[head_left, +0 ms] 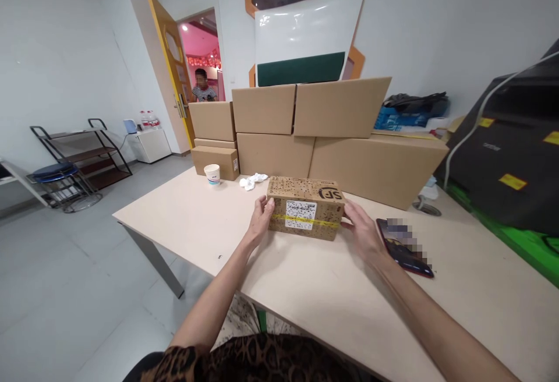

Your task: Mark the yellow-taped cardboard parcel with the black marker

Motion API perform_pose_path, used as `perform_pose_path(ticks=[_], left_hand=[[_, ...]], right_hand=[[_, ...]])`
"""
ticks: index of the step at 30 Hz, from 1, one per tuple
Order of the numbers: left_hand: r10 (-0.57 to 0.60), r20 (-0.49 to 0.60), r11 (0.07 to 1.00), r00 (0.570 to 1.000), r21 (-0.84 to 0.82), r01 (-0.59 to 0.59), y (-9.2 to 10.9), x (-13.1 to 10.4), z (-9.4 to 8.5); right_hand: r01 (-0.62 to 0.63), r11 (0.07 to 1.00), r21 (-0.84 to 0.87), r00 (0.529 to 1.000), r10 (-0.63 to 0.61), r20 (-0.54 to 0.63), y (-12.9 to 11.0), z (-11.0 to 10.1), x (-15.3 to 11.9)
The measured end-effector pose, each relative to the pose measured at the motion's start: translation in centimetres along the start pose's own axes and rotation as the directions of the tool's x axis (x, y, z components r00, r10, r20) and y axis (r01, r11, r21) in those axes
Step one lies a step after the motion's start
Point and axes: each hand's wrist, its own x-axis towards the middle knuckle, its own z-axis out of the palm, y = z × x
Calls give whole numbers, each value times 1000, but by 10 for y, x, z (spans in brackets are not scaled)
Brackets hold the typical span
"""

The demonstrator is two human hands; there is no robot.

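A small brown cardboard box [279, 190] with black speckles sits on the pale table in front of me. Its top bears a black "SF" mark, and a white label and a yellow strip run across the near face. My left hand [261, 218] grips the box's left end, thumb at the front edge. On the opposite end, my right hand [363, 232] presses with its fingers, some of them hidden behind the corner. A phone [399, 248] lies on the table just right of my right hand.
Large cardboard boxes [273, 152] stand stacked along the table's [183, 213] back. A paper cup [212, 174] and crumpled white tissue [253, 181] lie before them. A big black case [502, 155] stands at the right. Far left, a person [205, 92] is beyond an open door [168, 50].
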Motion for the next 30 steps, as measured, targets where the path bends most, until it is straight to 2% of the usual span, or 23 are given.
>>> perform_pose_path(ticks=[4,8,16,21,26,30], left_hand=[[21,116,1000,993,-20,-19,-16,-2,-3],[85,235,996,968,-12,-84,-18,-9,-10],[64,125,996,990,-62,-57,-7,-16,-12],[44,-3,999,999,0,-44,-4,-17,-13],[99,18,995,995,-11,-99,1,-18,-15],[118,28,992,993,-36,-117,2,-19,-16]], right_hand=[[-21,1000,-23,991,24,131,7,0,-11],[-4,999,-43,994,9,107,1,-2,-15],[104,990,-96,995,-104,4,-20,-15,-19],[152,987,-55,988,-153,-25,-28,-16,-27],[180,983,-39,982,-181,-49,-33,-12,-31],[130,991,41,986,-125,-107,-33,-13,-27]])
